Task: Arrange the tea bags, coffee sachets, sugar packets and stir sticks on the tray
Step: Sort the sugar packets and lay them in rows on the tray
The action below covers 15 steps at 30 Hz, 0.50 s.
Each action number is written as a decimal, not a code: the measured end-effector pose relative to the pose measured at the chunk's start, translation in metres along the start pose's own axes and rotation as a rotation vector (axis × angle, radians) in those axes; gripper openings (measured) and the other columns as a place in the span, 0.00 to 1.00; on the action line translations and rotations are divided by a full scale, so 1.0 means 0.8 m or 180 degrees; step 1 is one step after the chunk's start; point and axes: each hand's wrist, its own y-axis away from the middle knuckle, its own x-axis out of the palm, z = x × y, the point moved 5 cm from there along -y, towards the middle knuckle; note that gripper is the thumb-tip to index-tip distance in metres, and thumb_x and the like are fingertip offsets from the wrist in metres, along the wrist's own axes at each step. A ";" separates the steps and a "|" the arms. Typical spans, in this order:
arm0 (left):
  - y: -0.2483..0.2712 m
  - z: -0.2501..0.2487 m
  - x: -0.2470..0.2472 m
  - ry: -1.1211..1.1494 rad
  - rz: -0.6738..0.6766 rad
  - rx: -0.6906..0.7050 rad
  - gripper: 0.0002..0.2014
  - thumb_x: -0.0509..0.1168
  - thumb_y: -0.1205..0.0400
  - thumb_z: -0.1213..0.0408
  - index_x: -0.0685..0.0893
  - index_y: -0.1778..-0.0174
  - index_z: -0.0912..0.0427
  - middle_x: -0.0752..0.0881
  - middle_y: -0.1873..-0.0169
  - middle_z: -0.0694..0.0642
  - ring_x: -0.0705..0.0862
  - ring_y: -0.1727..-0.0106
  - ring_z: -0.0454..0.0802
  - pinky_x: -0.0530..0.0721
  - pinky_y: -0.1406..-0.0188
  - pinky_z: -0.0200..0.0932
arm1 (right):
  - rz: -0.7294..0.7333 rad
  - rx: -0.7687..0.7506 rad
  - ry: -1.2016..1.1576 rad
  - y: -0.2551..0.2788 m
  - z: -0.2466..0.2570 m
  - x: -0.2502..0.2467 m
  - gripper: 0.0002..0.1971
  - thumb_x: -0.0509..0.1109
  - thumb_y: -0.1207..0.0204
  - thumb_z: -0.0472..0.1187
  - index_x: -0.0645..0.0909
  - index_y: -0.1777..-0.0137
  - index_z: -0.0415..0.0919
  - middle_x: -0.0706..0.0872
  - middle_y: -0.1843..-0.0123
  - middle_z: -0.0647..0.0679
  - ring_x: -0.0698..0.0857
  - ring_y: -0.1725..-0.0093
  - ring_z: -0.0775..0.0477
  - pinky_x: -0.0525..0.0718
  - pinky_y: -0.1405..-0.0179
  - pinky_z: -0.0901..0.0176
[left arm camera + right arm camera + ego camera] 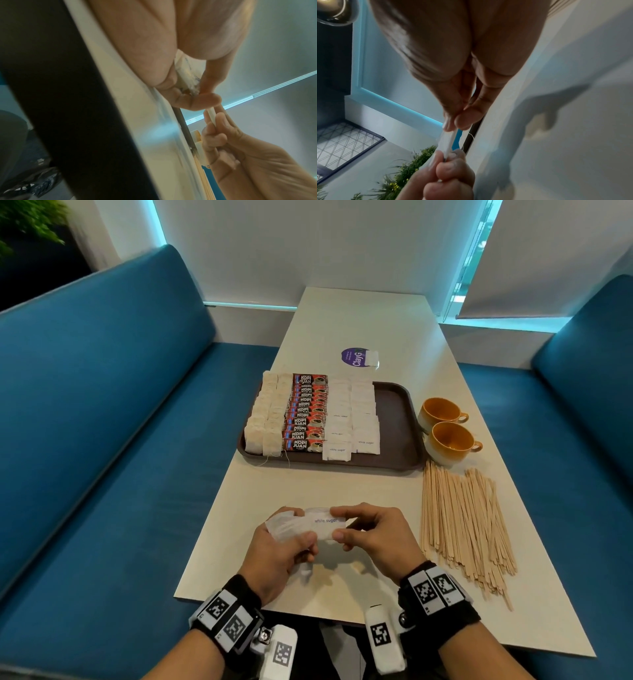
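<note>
Left hand (278, 546): grips a bunch of sugar packets (291, 528), nearer than the tray (394, 419).
Right hand (371, 534): pinches the top packet (325, 522).
Stir sticks (462, 525): on the desk (342, 484), right of tray.

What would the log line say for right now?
left hand: holds sugar packets | right hand: pinches top packet | tray: tea, coffee, sugar rows | stir sticks: on table
</note>
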 end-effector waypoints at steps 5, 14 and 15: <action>-0.001 0.000 0.002 0.0044 -0.0007 0.0042 0.16 0.68 0.21 0.85 0.79 0.43 0.65 0.83 0.63 0.69 0.84 0.67 0.59 0.88 0.70 0.46 | -0.0042 -0.0054 0.0154 -0.007 0.001 -0.010 0.17 0.83 0.32 0.27 0.93 0.45 0.43 0.94 0.61 0.43 0.87 0.70 0.48 0.86 0.59 0.63; 0.001 -0.008 0.007 0.0272 0.0198 0.0096 0.22 0.64 0.28 0.79 0.78 0.36 0.68 0.84 0.51 0.71 0.86 0.56 0.69 0.88 0.63 0.51 | -0.0799 -0.0062 0.0124 -0.095 0.047 -0.092 0.14 0.79 0.25 0.31 0.91 0.42 0.44 0.95 0.53 0.45 0.94 0.54 0.48 0.92 0.49 0.58; 0.000 -0.008 0.006 0.0245 0.0187 0.0087 0.24 0.61 0.30 0.80 0.78 0.36 0.69 0.84 0.50 0.71 0.86 0.55 0.71 0.88 0.61 0.53 | -0.0862 -0.0010 0.0099 -0.111 0.045 -0.101 0.14 0.79 0.25 0.31 0.91 0.42 0.44 0.94 0.51 0.45 0.94 0.52 0.47 0.92 0.48 0.55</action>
